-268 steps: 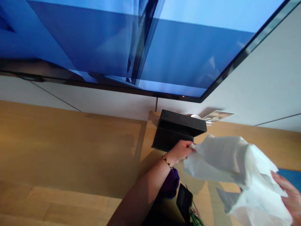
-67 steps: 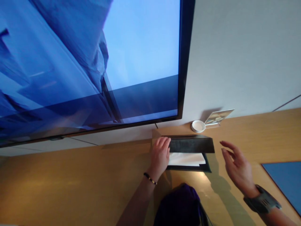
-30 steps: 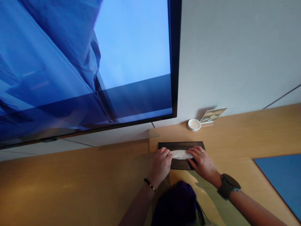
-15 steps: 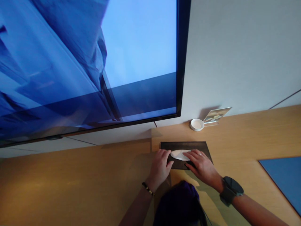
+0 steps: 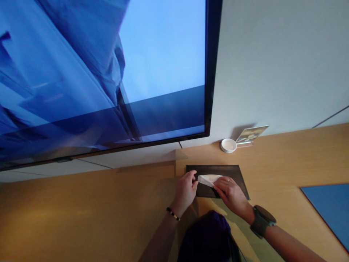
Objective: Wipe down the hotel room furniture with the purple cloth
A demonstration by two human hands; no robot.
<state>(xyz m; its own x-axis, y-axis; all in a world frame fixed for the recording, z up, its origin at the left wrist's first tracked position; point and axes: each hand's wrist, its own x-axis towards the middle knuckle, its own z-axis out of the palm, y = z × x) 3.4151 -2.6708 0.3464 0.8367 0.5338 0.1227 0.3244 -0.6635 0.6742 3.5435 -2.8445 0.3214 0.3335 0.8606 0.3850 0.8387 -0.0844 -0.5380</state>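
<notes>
A soft white piece point(image 5: 209, 179), long and pointed at its left end, is over a dark mat. It has a fold along its near side and looks like a thin sheet; its material I cannot make out. My right hand point(image 5: 231, 193) has its right part pinched between thumb and fingers, which hide that end. At the left tip is my left hand point(image 5: 185, 191), with curled fingers and the thumb a little apart from the index finger. The dark rectangular mat point(image 5: 231, 170) lies under both hands on the wooden counter.
A large lit screen point(image 5: 163, 65) hangs at the upper left. Behind the mat stand a small white round dish point(image 5: 228, 145) and a clear card holder point(image 5: 252, 134) against the wall. A blue panel point(image 5: 327, 203) lies at right. Dark purple cloth point(image 5: 207, 236) shows below my hands.
My right hand has gone from resting over the white piece to pinching it, and a fold now shows in it. The left thumb has moved up closer to the index finger.
</notes>
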